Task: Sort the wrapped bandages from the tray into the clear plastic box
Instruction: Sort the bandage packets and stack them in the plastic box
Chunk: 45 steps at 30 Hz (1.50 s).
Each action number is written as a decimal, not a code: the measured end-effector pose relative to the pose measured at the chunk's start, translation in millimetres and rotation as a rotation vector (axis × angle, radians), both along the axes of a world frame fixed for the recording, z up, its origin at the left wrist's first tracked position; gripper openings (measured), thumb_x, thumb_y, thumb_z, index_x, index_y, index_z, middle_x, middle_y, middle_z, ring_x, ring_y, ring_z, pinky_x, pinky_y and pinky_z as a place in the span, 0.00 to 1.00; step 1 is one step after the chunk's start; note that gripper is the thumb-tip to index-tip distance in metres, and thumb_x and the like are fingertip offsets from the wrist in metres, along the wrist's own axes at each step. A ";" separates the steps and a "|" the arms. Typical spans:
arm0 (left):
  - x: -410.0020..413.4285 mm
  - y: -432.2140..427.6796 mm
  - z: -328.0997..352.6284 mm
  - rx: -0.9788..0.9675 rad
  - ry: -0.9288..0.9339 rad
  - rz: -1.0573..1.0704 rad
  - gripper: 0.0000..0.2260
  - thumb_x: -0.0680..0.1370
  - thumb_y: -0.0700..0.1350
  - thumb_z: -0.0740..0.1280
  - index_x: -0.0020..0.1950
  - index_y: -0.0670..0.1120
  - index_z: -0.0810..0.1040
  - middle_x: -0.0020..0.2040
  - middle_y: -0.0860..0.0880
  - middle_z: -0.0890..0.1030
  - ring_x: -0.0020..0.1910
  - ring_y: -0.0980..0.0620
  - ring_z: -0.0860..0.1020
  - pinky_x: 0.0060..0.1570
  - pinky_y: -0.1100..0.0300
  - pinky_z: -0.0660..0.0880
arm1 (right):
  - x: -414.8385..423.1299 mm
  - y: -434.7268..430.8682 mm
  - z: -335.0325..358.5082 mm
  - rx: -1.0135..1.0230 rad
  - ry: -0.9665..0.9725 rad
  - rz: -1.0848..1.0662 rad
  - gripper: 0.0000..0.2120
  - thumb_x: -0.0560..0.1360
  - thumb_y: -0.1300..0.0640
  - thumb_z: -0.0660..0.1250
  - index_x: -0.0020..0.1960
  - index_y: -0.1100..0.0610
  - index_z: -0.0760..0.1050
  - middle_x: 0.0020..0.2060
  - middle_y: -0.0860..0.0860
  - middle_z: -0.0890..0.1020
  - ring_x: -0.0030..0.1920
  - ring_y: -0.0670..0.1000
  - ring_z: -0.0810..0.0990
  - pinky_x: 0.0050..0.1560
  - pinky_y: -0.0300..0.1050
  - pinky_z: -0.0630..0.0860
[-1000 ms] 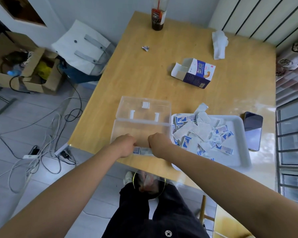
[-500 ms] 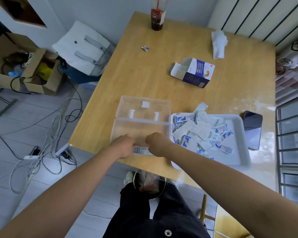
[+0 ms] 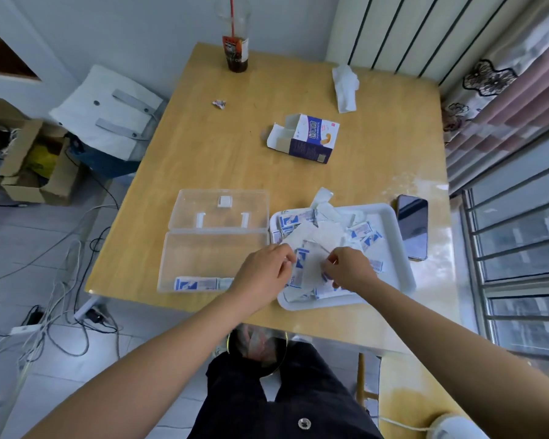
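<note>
Worktop [image 3: 222, 153] carries open clear plastic box [image 3: 210, 248] hard against white tray [image 3: 393, 274], likely for short transfer. Left hand [image 3: 263, 270] and right hand [image 3: 351, 270] over tray, fingers curled into wrapped bandages [image 3: 317, 239], probably picking; actual grip cannot tell. Few sorted bandages [image 3: 197, 283] line box's near wall.

Left hand [image 3: 263, 270] covers the near right corner of the clear plastic box [image 3: 203, 248] and the end of the blue-and-white wrapped bandage row [image 3: 195, 284] inside. Left and right hand [image 3: 349, 269] fingertips are buried in the wrapper pile [image 3: 317, 236] on the white plastic tray [image 3: 391, 248]; what either pinches is unclear. Wrapper print is too small to read. The tall clear cup [image 3: 235, 55] is cut off at the top edge.
</note>
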<state>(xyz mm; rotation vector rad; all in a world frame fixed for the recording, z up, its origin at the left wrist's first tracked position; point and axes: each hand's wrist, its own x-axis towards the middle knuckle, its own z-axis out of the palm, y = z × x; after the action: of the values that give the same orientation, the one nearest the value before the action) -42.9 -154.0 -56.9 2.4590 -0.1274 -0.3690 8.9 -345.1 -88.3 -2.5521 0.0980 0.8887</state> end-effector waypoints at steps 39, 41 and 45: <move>18.2 -67.2 -29.8 -0.764 0.598 0.621 0.03 0.77 0.38 0.68 0.45 0.39 0.78 0.40 0.45 0.80 0.35 0.51 0.77 0.34 0.64 0.78 | 3.8 -48.3 -2.3 0.892 0.348 -0.486 0.09 0.73 0.57 0.72 0.47 0.60 0.74 0.48 0.62 0.82 0.45 0.55 0.80 0.51 0.52 0.76; 18.7 -69.3 -27.4 -0.811 0.599 0.615 0.03 0.78 0.38 0.67 0.45 0.40 0.79 0.40 0.46 0.81 0.37 0.50 0.78 0.34 0.64 0.79 | 4.4 -47.1 -2.6 0.865 0.291 -0.540 0.11 0.73 0.56 0.72 0.49 0.60 0.74 0.42 0.58 0.82 0.38 0.52 0.77 0.42 0.44 0.73; 17.8 -66.9 -26.1 -0.843 0.637 0.654 0.06 0.78 0.38 0.66 0.52 0.36 0.78 0.43 0.43 0.82 0.40 0.47 0.79 0.32 0.65 0.77 | 4.5 -49.0 -4.5 0.693 0.168 -0.626 0.05 0.74 0.60 0.71 0.46 0.60 0.75 0.35 0.52 0.81 0.30 0.48 0.69 0.29 0.38 0.65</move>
<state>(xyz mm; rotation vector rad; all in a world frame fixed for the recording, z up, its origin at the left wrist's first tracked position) -25.1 -220.9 -83.0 1.3599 0.6434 -0.6179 13.5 -394.1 -92.8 -1.6513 0.5102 0.7114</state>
